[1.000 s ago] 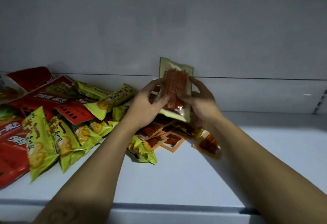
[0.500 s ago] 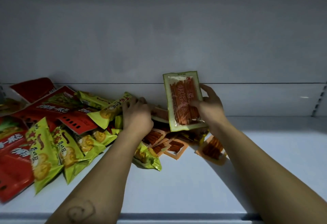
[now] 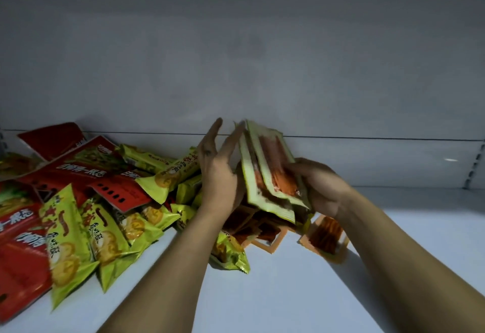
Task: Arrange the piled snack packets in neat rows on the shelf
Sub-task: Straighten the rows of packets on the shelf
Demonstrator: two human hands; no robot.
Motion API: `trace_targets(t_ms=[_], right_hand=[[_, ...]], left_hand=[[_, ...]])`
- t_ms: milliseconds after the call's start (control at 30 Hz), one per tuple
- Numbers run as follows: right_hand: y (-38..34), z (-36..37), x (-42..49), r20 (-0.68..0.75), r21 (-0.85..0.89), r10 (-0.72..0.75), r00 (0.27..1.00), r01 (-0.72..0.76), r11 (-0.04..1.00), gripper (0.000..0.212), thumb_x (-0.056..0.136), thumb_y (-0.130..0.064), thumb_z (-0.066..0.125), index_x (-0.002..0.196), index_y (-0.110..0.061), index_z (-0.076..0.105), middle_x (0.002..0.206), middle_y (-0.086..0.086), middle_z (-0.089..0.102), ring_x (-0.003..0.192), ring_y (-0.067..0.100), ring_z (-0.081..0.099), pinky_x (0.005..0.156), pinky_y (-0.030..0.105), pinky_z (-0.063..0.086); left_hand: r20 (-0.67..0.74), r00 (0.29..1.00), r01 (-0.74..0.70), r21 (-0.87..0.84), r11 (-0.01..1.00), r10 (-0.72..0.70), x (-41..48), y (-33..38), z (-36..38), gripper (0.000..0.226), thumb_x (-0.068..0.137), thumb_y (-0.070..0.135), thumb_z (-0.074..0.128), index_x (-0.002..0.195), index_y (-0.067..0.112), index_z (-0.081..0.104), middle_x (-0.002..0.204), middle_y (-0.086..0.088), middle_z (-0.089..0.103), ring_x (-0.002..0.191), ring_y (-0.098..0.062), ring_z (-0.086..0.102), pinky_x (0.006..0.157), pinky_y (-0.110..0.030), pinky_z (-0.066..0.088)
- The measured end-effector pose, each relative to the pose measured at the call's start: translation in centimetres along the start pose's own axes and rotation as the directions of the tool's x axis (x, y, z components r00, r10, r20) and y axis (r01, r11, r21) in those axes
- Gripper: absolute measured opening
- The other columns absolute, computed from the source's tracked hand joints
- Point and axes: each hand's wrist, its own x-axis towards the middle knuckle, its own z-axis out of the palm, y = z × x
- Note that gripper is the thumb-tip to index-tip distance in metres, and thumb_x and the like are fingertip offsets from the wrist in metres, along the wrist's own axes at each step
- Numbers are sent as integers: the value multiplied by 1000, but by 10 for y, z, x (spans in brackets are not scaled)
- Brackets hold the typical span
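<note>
Small stack of green-edged strip packets (image 3: 267, 172) is held on edge above the shelf (image 3: 288, 293), just right of the loose pile (image 3: 105, 201). The right hand (image 3: 315, 188) is curled round its lower right corner. The left hand (image 3: 217, 172) is flat, fingers straight, at its left face; contact unclear. Judged light, thin, floppy, slick film: pinch across both faces, low down.

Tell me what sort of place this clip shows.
Probably a shop or stockroom: a white display shelf with a slotted upright at its right end, and a pile of many identical snack packets.
</note>
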Motion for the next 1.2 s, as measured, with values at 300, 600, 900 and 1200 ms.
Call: trace_targets(t_ms=[300,600,900,1200], right_hand=[[-9,8,-6,-381,-277,-342,859,247,929,14,94,-13,62,108,-13,61,106,12,71,94,28,70,85,45,58],[-53,-4,-84,-275,-587,-650,708,412,697,17,89,-16,71,98,-25,60,90,-8,71,78,9,68,64,21,54],[-79,-147,-268,-346,-493,-514,785,314,811,66,81,-19,79,138,-23,46,118,-4,67,101,11,70,85,35,60],[-74,-295,-471,-619,-626,-590,518,127,769,71,75,-20,85,133,-23,45,106,-15,63,102,9,65,94,38,55]], left_hand=[[429,771,578,-161,800,-471,1,18,3,42,87,41,72,120,21,55,114,5,65,98,-10,63,83,-23,50],[478,786,578,-345,740,-392,-13,87,29,78,54,64,86,116,21,64,110,-2,74,105,-25,70,97,-51,52],[570,791,540,-483,689,-222,-81,268,132,41,77,11,83,111,15,61,107,-6,74,96,-21,73,84,-39,60],[760,646,642,-488,592,-75,-213,434,249,20,93,15,68,111,19,60,111,-4,73,101,-23,71,88,-42,58]])
